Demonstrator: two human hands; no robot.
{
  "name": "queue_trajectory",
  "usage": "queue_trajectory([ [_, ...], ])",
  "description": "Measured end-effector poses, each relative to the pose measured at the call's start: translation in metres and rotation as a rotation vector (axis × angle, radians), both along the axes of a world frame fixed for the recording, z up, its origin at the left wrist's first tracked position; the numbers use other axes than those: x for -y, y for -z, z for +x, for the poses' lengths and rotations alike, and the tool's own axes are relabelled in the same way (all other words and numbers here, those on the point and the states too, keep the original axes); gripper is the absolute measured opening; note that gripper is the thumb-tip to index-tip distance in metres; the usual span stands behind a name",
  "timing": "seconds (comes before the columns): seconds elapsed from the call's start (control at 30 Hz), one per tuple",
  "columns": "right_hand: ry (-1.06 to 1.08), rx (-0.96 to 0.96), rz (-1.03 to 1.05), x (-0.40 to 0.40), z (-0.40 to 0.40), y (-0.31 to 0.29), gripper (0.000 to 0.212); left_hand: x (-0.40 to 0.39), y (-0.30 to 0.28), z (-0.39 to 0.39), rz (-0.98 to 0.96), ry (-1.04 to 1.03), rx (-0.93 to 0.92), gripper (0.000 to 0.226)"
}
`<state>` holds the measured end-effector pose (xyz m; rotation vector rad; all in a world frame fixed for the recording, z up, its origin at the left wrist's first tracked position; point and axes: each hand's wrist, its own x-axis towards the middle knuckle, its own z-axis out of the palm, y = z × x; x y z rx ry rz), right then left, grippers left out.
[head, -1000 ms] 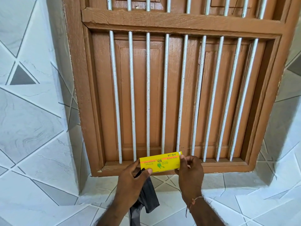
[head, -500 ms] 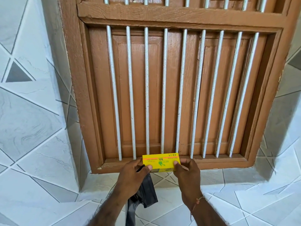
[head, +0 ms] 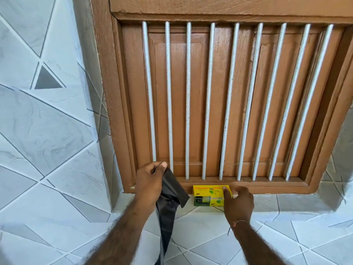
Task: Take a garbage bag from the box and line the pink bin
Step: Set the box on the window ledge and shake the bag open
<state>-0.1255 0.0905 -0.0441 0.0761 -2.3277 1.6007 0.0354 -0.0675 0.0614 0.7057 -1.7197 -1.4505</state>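
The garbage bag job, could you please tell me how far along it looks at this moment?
Done: a black garbage bag is out of the yellow box, gripped in the left hand. In hand: the right hand rests on the box, which sits on the tiled ledge below the barred window. Left: lining the pink bin, which is not in view.

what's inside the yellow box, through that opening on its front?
The yellow box sits on the tiled ledge under the right hand. Its cutout shows something dark, too small to identify. The rest is covered. The left hand holds a black bag.
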Motion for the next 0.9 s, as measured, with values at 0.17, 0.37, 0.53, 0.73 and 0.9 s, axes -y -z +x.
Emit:
queue_trajectory([
  [0.17, -0.737, 0.175, -0.348, 0.021, 0.097, -0.014, 0.069, -0.004, -0.021, -0.001, 0.243, -0.040, -0.192, 0.018],
  [0.37, -0.759, 0.204, -0.157, 0.040, 0.159, 0.015, 0.042, -0.015, -0.044, -0.014, 0.343, -0.062, -0.314, 0.018],
  [0.53, -0.572, 0.342, -0.019, 0.039, 0.155, 0.047, 0.040, -0.024, -0.066, -0.013, 0.381, 0.063, -0.385, 0.022],
  [0.73, -0.817, 0.487, 0.105, 0.009, 0.167, 0.082, 0.051, -0.005, -0.089, 0.009, 0.213, -0.015, -0.382, 0.018],
  [0.9, -0.990, 0.663, -0.233, -0.021, 0.193, 0.035, 0.041, -0.001, -0.052, 0.058, -0.105, -0.010, -0.010, 0.039],
])
